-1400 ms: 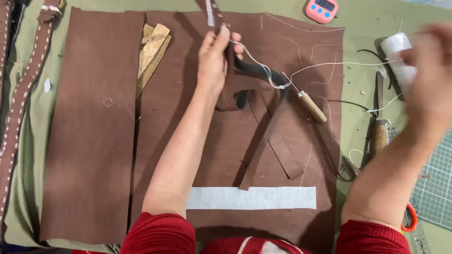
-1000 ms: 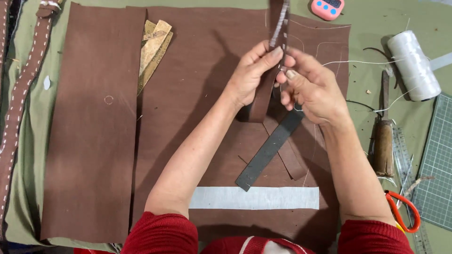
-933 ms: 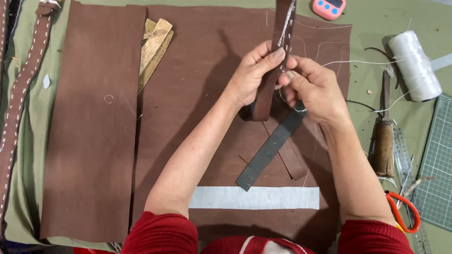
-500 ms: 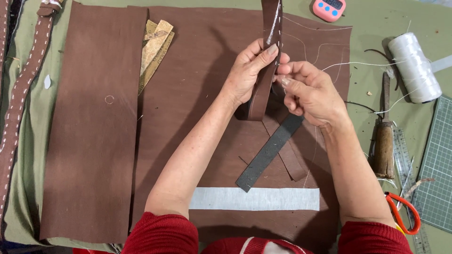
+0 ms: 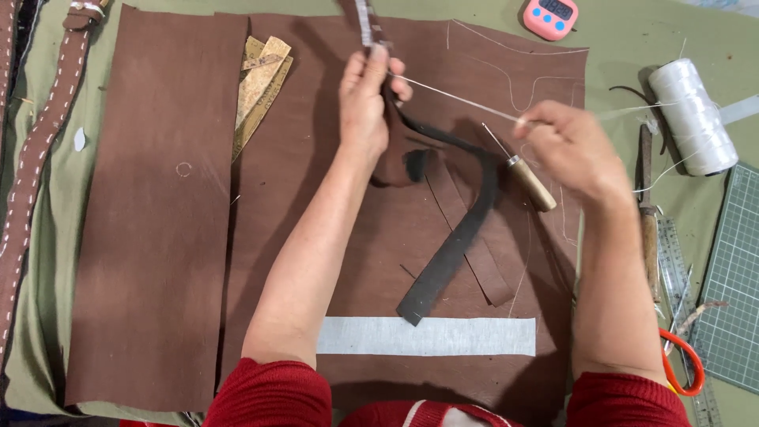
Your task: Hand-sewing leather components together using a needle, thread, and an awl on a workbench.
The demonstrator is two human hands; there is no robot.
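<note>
Left hand point(image 5: 365, 99), upper centre of the frame, fingers clenched round a narrow brown leather strap point(image 5: 443, 253) held upright; the strap's loose end, dark side up, trails down over the big brown leather sheet point(image 5: 316, 182) toward the white strip point(image 5: 427, 336) near the bottom. Right hand point(image 5: 573, 146), centre right, fingers pinched on a white thread point(image 5: 458, 96) — drawn taut from the strap's stitched edge out to the right. Cannot tell whether a needle sits in that pinch. A wooden-handled awl point(image 5: 526, 178) lies on the sheet just below the thread, close to the right hand. Thread spool point(image 5: 694, 115) at upper right, apart from both hands; pink timer point(image 5: 551, 16) at top edge; a second leather sheet point(image 5: 158, 213) at left; a stitched belt point(image 5: 39, 158) along the far left of the desk; scissors with an orange-red handle point(image 5: 684, 364) at lower right beside a green cutting mat point(image 5: 735, 277). Judgement on the stitch pull: draw the thread in line with the seam, steady and even, with the left fingers gripping close to the last hole so the strap does not twist or pucker — snug, not so hard that the thread cuts into the leather. Keep the slack clear of the awl point.
</note>
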